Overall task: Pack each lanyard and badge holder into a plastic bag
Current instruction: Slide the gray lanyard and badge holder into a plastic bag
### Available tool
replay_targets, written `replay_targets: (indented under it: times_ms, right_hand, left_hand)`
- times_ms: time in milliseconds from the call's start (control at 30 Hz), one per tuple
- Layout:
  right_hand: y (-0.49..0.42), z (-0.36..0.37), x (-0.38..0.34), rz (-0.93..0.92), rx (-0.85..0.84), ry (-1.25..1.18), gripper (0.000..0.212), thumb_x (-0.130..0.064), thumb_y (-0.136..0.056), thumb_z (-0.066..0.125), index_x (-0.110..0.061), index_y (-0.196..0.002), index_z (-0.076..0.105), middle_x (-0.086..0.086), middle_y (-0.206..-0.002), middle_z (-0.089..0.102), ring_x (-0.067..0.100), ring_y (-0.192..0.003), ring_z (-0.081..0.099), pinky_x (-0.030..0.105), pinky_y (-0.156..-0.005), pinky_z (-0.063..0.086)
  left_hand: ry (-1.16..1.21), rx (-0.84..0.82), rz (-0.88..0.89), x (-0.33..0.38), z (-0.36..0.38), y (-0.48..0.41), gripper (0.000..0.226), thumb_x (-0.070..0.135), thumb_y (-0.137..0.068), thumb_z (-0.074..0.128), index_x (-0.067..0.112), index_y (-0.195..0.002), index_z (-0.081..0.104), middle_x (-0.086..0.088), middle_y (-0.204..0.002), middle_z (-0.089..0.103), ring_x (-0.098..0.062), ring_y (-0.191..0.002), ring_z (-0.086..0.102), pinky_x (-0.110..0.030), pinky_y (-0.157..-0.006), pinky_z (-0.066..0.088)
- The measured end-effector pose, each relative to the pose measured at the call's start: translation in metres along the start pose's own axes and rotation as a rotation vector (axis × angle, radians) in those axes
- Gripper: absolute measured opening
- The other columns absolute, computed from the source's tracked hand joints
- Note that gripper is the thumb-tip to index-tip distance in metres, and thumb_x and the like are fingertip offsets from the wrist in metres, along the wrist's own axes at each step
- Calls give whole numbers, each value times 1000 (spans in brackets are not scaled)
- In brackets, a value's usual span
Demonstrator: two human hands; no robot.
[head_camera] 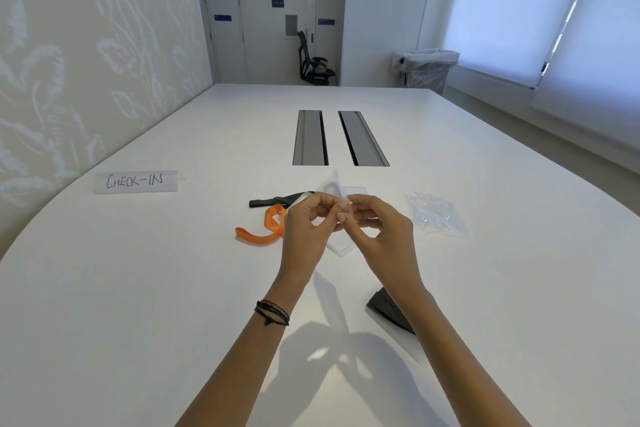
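Note:
Above the white table (173,288), my left hand (306,229) and my right hand (377,229) meet fingertip to fingertip and pinch a clear plastic bag (332,185) between them; its top corner sticks up behind the fingers. An orange lanyard (263,229) lies looped on the table just left of my left hand. A black lanyard (273,201) lies behind it. Clear badge holders (341,248) lie flat under my hands. A packed bag with a black lanyard (388,312) lies near my right forearm.
A pile of clear plastic bags (438,215) lies to the right of my hands. A paper sign reading CHECK-IN (135,181) sits at the left. Two grey cable slots (339,139) run along the table's middle. A bin (429,69) and an office chair (313,62) stand beyond the table.

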State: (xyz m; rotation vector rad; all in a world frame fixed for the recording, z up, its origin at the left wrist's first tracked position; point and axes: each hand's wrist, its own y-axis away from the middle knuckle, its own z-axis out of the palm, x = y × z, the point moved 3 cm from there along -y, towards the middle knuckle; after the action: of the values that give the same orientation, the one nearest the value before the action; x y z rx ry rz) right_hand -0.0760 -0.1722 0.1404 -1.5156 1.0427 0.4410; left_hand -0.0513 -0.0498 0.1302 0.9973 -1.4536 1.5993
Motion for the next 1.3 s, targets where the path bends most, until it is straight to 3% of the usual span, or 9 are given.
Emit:
replay_targets:
  times_ms: [100, 433, 633, 767, 900, 1133, 1300]
  right_hand:
    - [1, 1, 0, 18, -4, -13, 14, -15, -85, 68, -15, -99, 68, -5, -87, 71, 5, -80, 67, 13, -74, 51]
    - [-4, -6, 8, 116, 28, -60, 10, -13, -87, 64, -8, -92, 71, 0, -81, 73, 10, -74, 69, 23, -72, 57]
    - [-8, -11, 10, 113, -16, 25, 11, -14, -88, 63, -10, -79, 68, -6, -68, 68, 8, -62, 63, 12, -59, 47]
    - [-8, -8, 9, 101, -96, 56, 11, -9, -87, 61, -11, -76, 63, -5, -70, 66, 7, -65, 62, 10, -59, 47]
    - [-5, -2, 5, 68, -154, 94, 10, -5, -86, 59, -6, -76, 60, -1, -70, 65, 7, -67, 61, 9, -60, 47]
    - [-4, -1, 10, 74, -118, 133, 9, -11, -91, 55, -7, -84, 60, -6, -70, 63, 7, -65, 59, 11, -58, 44]
    - [-6, -3, 7, 38, -93, 143, 13, -9, -90, 57, -8, -78, 64, -2, -70, 66, 11, -64, 61, 14, -58, 47]
  left_hand:
    - [-34, -14, 6, 0, 1, 0, 8, 16, -87, 63, 12, -81, 66, -10, -80, 66, -23, -81, 64, -31, -70, 59]
    - [-157, -128, 39, 0, 3, -3, 13, 19, -91, 56, 7, -88, 62, 0, -78, 64, -8, -75, 65, -25, -66, 58]
    - [-225, -189, 57, 0, 6, -1, 17, 17, -92, 53, 2, -89, 60, 3, -76, 62, -5, -74, 63, -24, -67, 59]
    - [-236, -132, -3, -4, 6, -1, 13, 9, -92, 52, 1, -83, 57, -4, -75, 63, -10, -70, 64, -19, -61, 56]
    - [-224, -62, -38, -6, 2, -1, 14, 11, -93, 51, 8, -79, 54, -5, -68, 62, -8, -59, 62, -26, -58, 58]
    - [-272, -176, 21, -3, 7, 1, 17, 9, -95, 48, 0, -83, 56, -14, -74, 63, -15, -65, 64, -24, -58, 58]
    - [-227, -218, 9, -4, 6, -1, 19, 8, -95, 46, 3, -80, 55, -3, -69, 61, -10, -64, 63, -32, -62, 60]
